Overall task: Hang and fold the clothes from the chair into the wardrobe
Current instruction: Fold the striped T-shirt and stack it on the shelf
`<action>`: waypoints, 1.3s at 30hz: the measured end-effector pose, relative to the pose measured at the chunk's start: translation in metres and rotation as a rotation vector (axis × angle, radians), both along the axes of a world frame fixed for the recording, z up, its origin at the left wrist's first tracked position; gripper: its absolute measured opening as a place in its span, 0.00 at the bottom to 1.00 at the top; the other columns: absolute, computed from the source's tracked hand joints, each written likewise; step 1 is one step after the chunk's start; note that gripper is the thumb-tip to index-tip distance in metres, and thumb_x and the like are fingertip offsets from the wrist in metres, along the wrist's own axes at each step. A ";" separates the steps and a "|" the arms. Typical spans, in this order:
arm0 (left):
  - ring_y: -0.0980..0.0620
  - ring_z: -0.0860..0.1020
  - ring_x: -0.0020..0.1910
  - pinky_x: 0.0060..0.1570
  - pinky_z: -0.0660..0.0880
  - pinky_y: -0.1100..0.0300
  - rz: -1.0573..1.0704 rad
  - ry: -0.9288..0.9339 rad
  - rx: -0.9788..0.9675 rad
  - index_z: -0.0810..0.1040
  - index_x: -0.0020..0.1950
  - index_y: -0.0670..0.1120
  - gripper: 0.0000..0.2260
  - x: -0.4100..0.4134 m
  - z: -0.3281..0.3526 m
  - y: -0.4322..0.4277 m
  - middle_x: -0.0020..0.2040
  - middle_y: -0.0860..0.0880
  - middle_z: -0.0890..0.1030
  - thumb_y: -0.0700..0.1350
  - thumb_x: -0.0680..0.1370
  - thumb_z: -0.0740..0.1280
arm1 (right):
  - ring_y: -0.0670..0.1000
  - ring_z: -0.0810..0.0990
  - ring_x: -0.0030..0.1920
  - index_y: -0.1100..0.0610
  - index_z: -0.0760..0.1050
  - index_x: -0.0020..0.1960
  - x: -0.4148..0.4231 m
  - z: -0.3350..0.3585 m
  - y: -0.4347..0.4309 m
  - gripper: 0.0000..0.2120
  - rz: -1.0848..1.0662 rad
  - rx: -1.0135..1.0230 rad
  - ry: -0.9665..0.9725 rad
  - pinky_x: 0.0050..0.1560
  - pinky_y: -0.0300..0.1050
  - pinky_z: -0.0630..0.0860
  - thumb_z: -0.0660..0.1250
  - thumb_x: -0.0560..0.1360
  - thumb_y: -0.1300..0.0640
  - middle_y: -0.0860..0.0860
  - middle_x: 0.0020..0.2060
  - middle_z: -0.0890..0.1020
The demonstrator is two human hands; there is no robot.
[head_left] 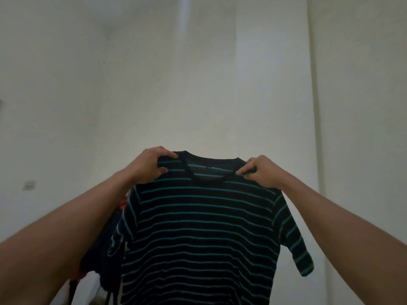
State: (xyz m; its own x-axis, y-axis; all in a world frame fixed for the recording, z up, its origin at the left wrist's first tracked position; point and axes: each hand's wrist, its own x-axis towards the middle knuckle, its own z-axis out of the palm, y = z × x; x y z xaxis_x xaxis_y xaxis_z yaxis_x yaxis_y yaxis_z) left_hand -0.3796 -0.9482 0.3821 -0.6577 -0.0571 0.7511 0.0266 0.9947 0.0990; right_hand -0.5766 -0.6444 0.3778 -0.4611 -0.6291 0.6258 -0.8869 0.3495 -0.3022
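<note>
Head view, lower centre of frame: dark striped T-shirt (pixel 202 227) held up by the shoulders against a pale wall (pixel 198 73), hanging full length, hem cut off by the bottom edge. Left hand (pixel 152 165) gripping the shoulder just beside the collar, fingers curled over the cloth. Right hand (pixel 261 172) pinching the opposite shoulder likewise. Both arms outstretched. Sleeve at right of frame hanging free; sleeve at left of frame partly overlapping a heap of dark clothes (pixel 110 238) at lower left, presumably on the chair, itself not discernible. Wardrobe and hanger not in view.

Judged as straightening and inspection ahead of hanging or folding. To do well: keep both grips level, collar square; give one short shake to drop creases; check sleeves for twist and garment for right side out. Avoid pulling the shoulders apart, knit fabric being likely to stretch at the neckline. For folding, lower onto a flat surface without releasing either shoulder until smooth.
</note>
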 end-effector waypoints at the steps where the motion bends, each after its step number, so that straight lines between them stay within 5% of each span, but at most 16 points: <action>1: 0.55 0.75 0.56 0.62 0.75 0.54 -0.007 0.012 -0.002 0.77 0.66 0.56 0.21 0.002 0.004 0.000 0.57 0.58 0.75 0.38 0.76 0.71 | 0.47 0.79 0.50 0.46 0.85 0.51 0.001 0.004 0.001 0.12 0.004 -0.021 -0.004 0.56 0.39 0.76 0.69 0.77 0.63 0.46 0.49 0.81; 12: 0.56 0.75 0.55 0.59 0.74 0.58 -0.041 0.003 0.071 0.79 0.65 0.57 0.23 0.012 0.006 0.006 0.56 0.59 0.75 0.45 0.72 0.77 | 0.45 0.76 0.53 0.47 0.83 0.54 0.014 0.008 0.011 0.15 -0.020 -0.065 0.018 0.52 0.36 0.71 0.79 0.69 0.55 0.44 0.53 0.79; 15: 0.57 0.75 0.54 0.56 0.71 0.63 -0.033 0.009 0.106 0.79 0.65 0.56 0.22 0.014 0.004 0.012 0.55 0.58 0.75 0.45 0.72 0.77 | 0.49 0.78 0.56 0.46 0.82 0.52 0.015 0.006 0.013 0.13 -0.031 -0.080 0.036 0.61 0.45 0.76 0.77 0.71 0.58 0.46 0.56 0.80; 18: 0.55 0.76 0.54 0.57 0.72 0.61 0.001 0.001 0.137 0.80 0.64 0.55 0.20 0.015 0.005 0.013 0.55 0.56 0.76 0.46 0.72 0.77 | 0.49 0.76 0.59 0.47 0.83 0.54 0.020 0.006 0.011 0.11 -0.063 -0.073 0.060 0.63 0.44 0.73 0.76 0.73 0.58 0.47 0.58 0.80; 25: 0.48 0.75 0.64 0.65 0.71 0.55 0.233 -0.245 0.131 0.78 0.68 0.50 0.20 0.019 0.014 0.034 0.66 0.50 0.78 0.50 0.76 0.73 | 0.47 0.79 0.55 0.47 0.84 0.58 0.041 0.018 0.010 0.13 -0.178 0.164 -0.015 0.58 0.44 0.74 0.72 0.75 0.46 0.43 0.55 0.82; 27: 0.47 0.77 0.61 0.59 0.73 0.57 0.269 -0.304 0.136 0.79 0.67 0.48 0.20 0.018 0.016 0.042 0.62 0.50 0.81 0.49 0.76 0.73 | 0.51 0.82 0.49 0.52 0.85 0.55 0.044 0.020 0.006 0.12 -0.234 0.214 -0.035 0.53 0.44 0.78 0.70 0.76 0.48 0.47 0.50 0.85; 29: 0.47 0.81 0.48 0.47 0.78 0.57 0.241 -0.314 0.235 0.81 0.61 0.46 0.15 0.014 0.014 0.048 0.47 0.48 0.84 0.47 0.75 0.74 | 0.54 0.79 0.35 0.60 0.83 0.56 0.052 0.020 0.003 0.15 -0.267 0.228 -0.116 0.38 0.44 0.79 0.68 0.76 0.51 0.53 0.38 0.83; 31: 0.44 0.83 0.44 0.46 0.81 0.52 0.191 -0.286 0.343 0.80 0.55 0.46 0.10 0.008 0.009 0.052 0.43 0.42 0.85 0.45 0.75 0.74 | 0.54 0.80 0.37 0.63 0.78 0.63 0.057 0.018 -0.002 0.18 -0.268 0.244 -0.185 0.42 0.47 0.82 0.69 0.77 0.53 0.56 0.43 0.82; 34: 0.45 0.81 0.57 0.61 0.78 0.51 0.080 -0.179 0.444 0.78 0.65 0.43 0.20 -0.002 0.000 0.052 0.57 0.43 0.83 0.42 0.74 0.74 | 0.58 0.85 0.46 0.64 0.73 0.66 0.056 0.011 -0.006 0.20 -0.174 0.034 -0.413 0.53 0.58 0.83 0.66 0.79 0.55 0.60 0.60 0.79; 36: 0.47 0.77 0.63 0.66 0.73 0.53 0.033 -0.081 0.440 0.75 0.69 0.42 0.25 -0.005 -0.005 0.054 0.65 0.46 0.79 0.44 0.74 0.75 | 0.60 0.83 0.51 0.63 0.75 0.63 0.050 0.008 -0.003 0.17 -0.122 -0.094 -0.469 0.52 0.57 0.83 0.65 0.79 0.54 0.61 0.60 0.78; 39: 0.51 0.78 0.61 0.65 0.74 0.53 -0.090 0.050 0.464 0.78 0.66 0.43 0.25 -0.007 -0.010 0.054 0.63 0.48 0.80 0.45 0.70 0.78 | 0.58 0.81 0.56 0.62 0.80 0.55 0.039 0.003 -0.001 0.15 -0.018 -0.293 -0.490 0.58 0.55 0.79 0.68 0.77 0.51 0.64 0.56 0.81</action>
State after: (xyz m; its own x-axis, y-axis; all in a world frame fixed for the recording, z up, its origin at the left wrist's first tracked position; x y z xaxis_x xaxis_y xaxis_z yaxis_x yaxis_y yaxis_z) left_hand -0.3870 -0.8947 0.3722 -0.6394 -0.3388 0.6902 0.1263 0.8392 0.5289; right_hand -0.5375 -0.6455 0.3808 -0.7503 -0.4509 0.4834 -0.6137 0.2031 -0.7630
